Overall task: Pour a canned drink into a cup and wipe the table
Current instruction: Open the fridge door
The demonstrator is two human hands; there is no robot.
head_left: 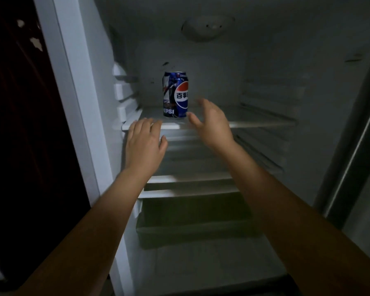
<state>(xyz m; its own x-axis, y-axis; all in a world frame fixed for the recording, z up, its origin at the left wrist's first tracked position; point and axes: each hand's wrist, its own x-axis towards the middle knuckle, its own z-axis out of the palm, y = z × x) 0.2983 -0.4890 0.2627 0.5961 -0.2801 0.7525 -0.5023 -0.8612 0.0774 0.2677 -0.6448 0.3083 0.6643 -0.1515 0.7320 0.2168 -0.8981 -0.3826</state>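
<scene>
A blue Pepsi can (175,94) stands upright on the upper shelf (254,120) of an open, dim fridge. My right hand (209,122) is just right of the can, fingers spread and thumb toward the can's base, holding nothing. Whether it touches the can I cannot tell. My left hand (144,142) hovers palm down at the shelf's front edge, left of and below the can, fingers apart and empty. No cup or cloth is in view.
The fridge's white left wall (81,86) has shelf rails. Lower shelves (188,180) and a drawer (192,227) sit below. The fridge door's edge (355,146) stands at the right. A dark wooden surface (19,124) is at the left.
</scene>
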